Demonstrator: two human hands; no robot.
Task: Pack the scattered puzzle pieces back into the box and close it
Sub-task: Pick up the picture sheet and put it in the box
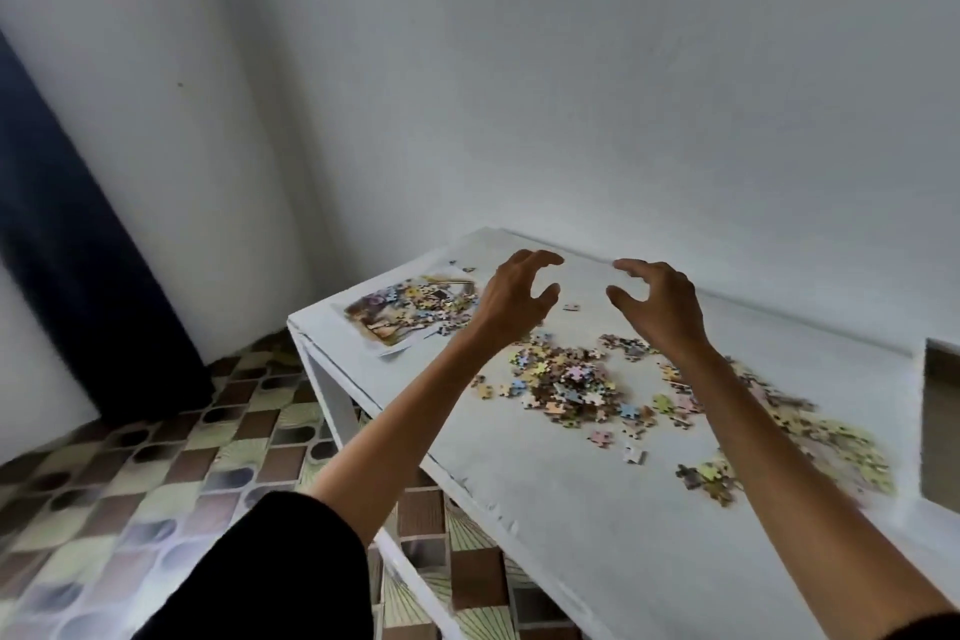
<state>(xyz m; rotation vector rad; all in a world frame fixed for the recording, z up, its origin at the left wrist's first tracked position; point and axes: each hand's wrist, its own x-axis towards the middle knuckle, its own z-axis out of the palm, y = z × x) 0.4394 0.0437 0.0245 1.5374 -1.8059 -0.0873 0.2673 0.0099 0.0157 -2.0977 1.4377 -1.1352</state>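
Note:
Colourful puzzle pieces lie scattered on a white table [545,483]. The densest heap [571,382] sits mid-table, and a looser spread [810,437] runs toward the right. At the far left corner lies a flat printed picture sheet [400,314] with more pieces on it. My left hand [517,299] and my right hand [657,304] hover side by side above the table beyond the heap, fingers spread and curved, holding nothing. One loose piece [571,307] lies between them. No box is in view.
The table stands against a white wall, in a corner. A dark blue curtain [67,244] hangs at the left. Patterned floor tiles [156,473] show left of the table and under it. A grey recess [940,421] cuts into the right edge.

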